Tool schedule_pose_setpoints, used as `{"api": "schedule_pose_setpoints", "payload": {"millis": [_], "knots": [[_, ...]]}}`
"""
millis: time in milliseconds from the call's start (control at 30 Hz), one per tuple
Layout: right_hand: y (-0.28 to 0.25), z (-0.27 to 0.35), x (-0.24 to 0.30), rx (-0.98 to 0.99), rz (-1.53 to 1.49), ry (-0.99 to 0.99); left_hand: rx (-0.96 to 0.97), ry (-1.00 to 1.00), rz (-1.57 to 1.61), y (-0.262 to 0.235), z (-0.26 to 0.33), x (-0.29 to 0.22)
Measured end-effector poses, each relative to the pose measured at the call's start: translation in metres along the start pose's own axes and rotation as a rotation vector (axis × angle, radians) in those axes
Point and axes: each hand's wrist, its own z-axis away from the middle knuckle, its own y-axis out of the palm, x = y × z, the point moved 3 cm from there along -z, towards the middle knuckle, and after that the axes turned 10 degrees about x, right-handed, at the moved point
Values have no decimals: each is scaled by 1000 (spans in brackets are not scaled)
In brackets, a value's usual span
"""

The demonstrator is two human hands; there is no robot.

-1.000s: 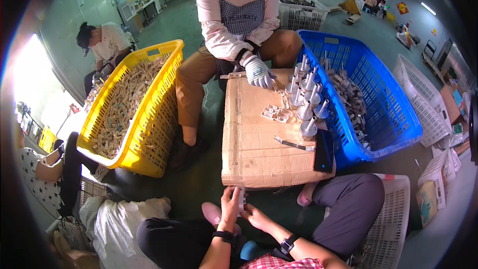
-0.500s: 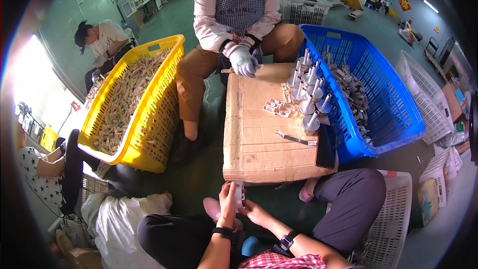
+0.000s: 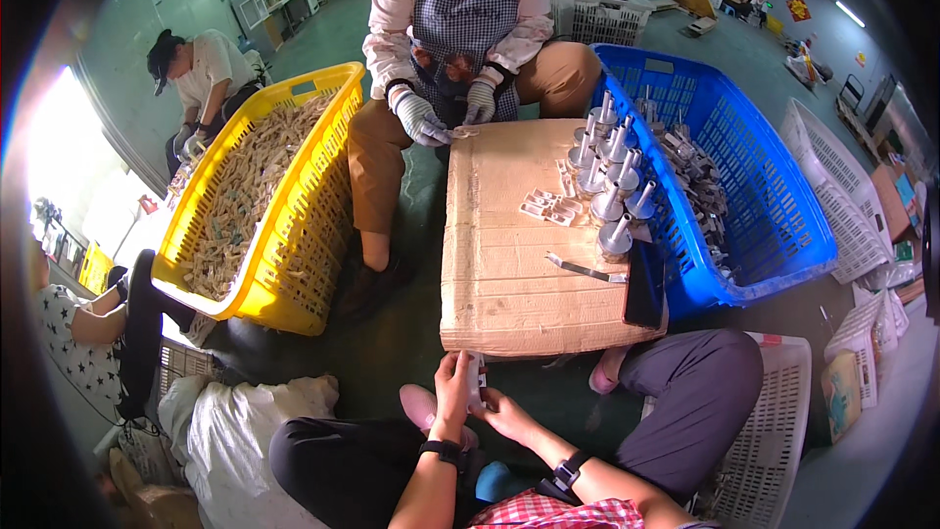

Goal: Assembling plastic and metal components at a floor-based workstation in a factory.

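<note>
Both of the wearer's hands meet just below the near edge of the flat brown cardboard work surface [image 3: 519,264]. The left hand [image 3: 452,382] and right hand [image 3: 501,409] close their fingers around a small pale plastic part [image 3: 476,377], held upright between them, in the air over the lap and just clear of the cardboard edge. The grip looks like a fingertip pinch; how firmly it closes cannot be told at this size.

Risks, as judged: the part is small and smooth-looking, so a slip would drop it between the knees onto the green floor. The slim black phone-like slab [image 3: 645,284] lies at the cardboard's right edge and a knock from a forearm could tip it off. The cluster of grey metal funnel-shaped pieces [image 3: 612,181] stands upright on narrow bases near that same edge; a jolt to the soft, creased board could topple them.

Materials: the cardboard is matt and dented. White flat plastic clips [image 3: 548,208] lie loose at its middle, a thin metal strip [image 3: 583,269] nearer the wearer. The blue plastic lattice crate [image 3: 774,225] holds grey metal parts; the yellow plastic lattice crate [image 3: 318,206] holds pale stick-like pieces. A co-worker's gloved hand [image 3: 421,120] works at the far edge.
</note>
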Motion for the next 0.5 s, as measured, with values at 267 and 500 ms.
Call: {"api": "schedule_pose_setpoints", "payload": {"millis": [267, 500], "knots": [[-3, 5, 11, -34, -5, 19, -19, -7, -1, 2, 0, -4], [-6, 6, 8, -51, -7, 45, -23, -20, -12, 7, 2, -7]]}}
